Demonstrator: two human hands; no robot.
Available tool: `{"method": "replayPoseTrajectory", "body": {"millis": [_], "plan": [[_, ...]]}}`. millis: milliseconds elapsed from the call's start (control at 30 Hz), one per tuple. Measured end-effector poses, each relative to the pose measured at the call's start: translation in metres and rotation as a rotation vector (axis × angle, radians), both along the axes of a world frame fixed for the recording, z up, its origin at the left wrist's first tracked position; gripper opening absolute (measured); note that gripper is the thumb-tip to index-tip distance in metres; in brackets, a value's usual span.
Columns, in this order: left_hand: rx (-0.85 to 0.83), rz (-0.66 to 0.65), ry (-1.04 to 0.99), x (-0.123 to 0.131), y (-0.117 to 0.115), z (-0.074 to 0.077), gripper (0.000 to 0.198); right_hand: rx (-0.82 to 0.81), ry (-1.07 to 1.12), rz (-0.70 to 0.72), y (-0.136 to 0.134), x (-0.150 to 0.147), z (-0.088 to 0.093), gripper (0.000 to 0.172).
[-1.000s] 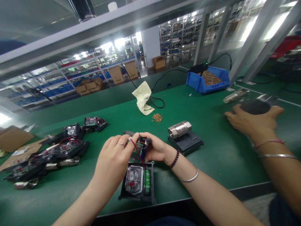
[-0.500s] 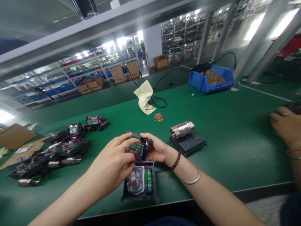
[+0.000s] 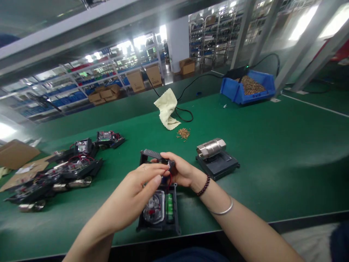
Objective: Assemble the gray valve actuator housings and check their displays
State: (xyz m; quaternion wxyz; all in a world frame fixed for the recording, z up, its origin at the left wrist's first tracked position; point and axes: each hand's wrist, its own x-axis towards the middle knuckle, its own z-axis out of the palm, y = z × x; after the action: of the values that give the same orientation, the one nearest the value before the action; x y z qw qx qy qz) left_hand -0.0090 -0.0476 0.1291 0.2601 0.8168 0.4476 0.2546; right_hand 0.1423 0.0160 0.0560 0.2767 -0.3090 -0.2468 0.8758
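Note:
My right hand (image 3: 181,170) grips the right side of a black plastic housing cover (image 3: 152,154), tilted up above an open housing. My left hand (image 3: 136,193) reaches across it, fingers together and fingertips at the cover's inner right edge. Whatever lies between those fingertips is hidden. Red wires (image 3: 171,179) run down beside them. Below, the black housing base (image 3: 176,214) lies on the bench with a clear round-faced module (image 3: 153,209) and a green battery (image 3: 169,207) in it. The circuit board is covered by my left hand.
Right of my hands, a metal pipe fitting (image 3: 211,148) sits on a closed black housing (image 3: 220,165). Ahead are a pile of small screws (image 3: 183,133), a pale cloth (image 3: 167,109) and a blue bin (image 3: 247,91) of screws. Several opened units (image 3: 79,169) crowd the left.
My left hand has shifted from the circuit board to the cover's right inner edge, its fingers straighter. My right hand keeps its hold. The other person's hand at far right has left the view.

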Motion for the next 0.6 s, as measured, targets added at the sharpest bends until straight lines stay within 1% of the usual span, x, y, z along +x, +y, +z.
{"method": "replayPoseTrajectory", "body": {"millis": [67, 133, 233, 300, 367, 433, 533, 600], "plan": [[0.091, -0.078, 0.041, 0.001, -0.007, -0.003, 0.024, -0.011, -0.001, -0.019, -0.001, 0.000, 0.003, 0.032], [0.224, -0.079, 0.032, 0.004, -0.014, -0.010, 0.020, -0.016, 0.001, -0.039, -0.002, -0.002, 0.006, 0.035], [0.432, 0.021, -0.015, 0.011, -0.023, -0.026, 0.014, -0.021, 0.009, -0.061, -0.004, -0.005, 0.009, 0.038], [0.523, 0.088, -0.019, 0.016, -0.028, -0.037, 0.015, -0.026, 0.013, -0.070, -0.004, -0.006, 0.009, 0.038], [0.548, 0.123, 0.003, 0.020, -0.033, -0.046, 0.017, -0.030, 0.016, -0.077, -0.004, -0.006, 0.008, 0.036], [0.519, 0.146, 0.045, 0.021, -0.036, -0.051, 0.018, -0.029, 0.023, -0.077, -0.003, -0.006, 0.006, 0.033], [0.506, 0.148, 0.128, 0.021, -0.037, -0.053, 0.018, -0.020, 0.040, -0.078, -0.003, -0.005, 0.004, 0.031], [0.532, 0.118, 0.187, 0.019, -0.037, -0.052, 0.022, -0.016, 0.049, -0.077, -0.003, -0.004, 0.004, 0.032]]}}
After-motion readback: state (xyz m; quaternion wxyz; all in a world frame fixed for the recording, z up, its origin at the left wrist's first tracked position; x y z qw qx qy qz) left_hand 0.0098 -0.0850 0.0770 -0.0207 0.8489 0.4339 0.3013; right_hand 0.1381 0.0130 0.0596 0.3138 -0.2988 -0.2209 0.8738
